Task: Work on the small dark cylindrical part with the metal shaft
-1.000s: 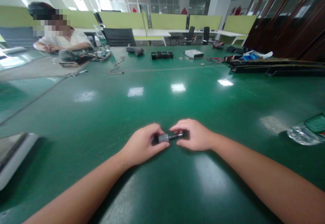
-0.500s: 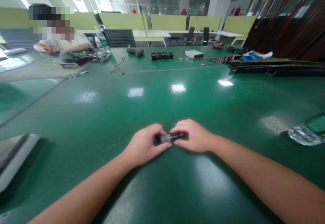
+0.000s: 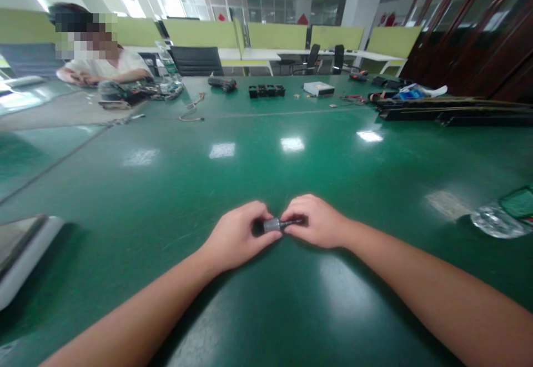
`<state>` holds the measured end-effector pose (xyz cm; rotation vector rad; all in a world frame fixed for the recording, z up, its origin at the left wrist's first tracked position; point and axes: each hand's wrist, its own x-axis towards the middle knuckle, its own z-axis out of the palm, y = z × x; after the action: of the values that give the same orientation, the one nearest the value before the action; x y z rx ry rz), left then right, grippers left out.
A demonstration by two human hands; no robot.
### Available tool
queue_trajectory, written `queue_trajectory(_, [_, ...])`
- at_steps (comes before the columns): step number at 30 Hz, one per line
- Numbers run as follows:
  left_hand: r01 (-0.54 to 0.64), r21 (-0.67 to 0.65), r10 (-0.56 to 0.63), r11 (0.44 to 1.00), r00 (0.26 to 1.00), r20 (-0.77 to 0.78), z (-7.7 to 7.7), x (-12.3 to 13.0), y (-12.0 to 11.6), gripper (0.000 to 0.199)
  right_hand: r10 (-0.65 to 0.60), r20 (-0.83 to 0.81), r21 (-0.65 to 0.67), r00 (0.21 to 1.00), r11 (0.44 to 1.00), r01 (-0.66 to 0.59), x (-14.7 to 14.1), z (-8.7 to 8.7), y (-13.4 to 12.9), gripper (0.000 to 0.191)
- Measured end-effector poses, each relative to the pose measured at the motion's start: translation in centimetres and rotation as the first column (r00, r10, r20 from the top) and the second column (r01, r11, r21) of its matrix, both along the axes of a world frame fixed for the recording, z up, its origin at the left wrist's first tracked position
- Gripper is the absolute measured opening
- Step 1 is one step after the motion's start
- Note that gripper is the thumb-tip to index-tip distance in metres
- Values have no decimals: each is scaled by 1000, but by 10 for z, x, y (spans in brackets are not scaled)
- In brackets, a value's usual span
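From where I stand, taking the clock from the wearer's seat, both hands meet low at twelve o'clock over the green bench point(image 3: 266, 178). The left hand point(image 3: 235, 238) is half curled, thumb on the near side and fingers on the far side of a small grey cylinder point(image 3: 272, 225). The right hand point(image 3: 318, 222) has thumb and fingertips drawn together, pinching the thin dark shaft point(image 3: 295, 221) that points from the cylinder toward three o'clock. Whether the piece touches the bench I can't tell.

A second ago the right thumb and fingers stood wider apart and more shaft lay bare; now that gap has narrowed and the fingertips sit right beside the cylinder.

A clear bottle point(image 3: 495, 224) lies at two o'clock, a white-edged object point(image 3: 31, 259) at ten. Farther off, black rails point(image 3: 410, 114) lie at one, a black block point(image 3: 266, 91) at twelve, and a seated person point(image 3: 108, 68) rests folded arms at eleven.
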<state>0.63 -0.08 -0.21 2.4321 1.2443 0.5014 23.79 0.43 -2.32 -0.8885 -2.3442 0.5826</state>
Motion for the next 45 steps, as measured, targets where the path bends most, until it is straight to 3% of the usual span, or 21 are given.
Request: queue_trajectory(45, [4,-24,-4,1000,1000,5,-2,-4,1,28,-53,-22,-41,998,998,53,1,3,-1,8])
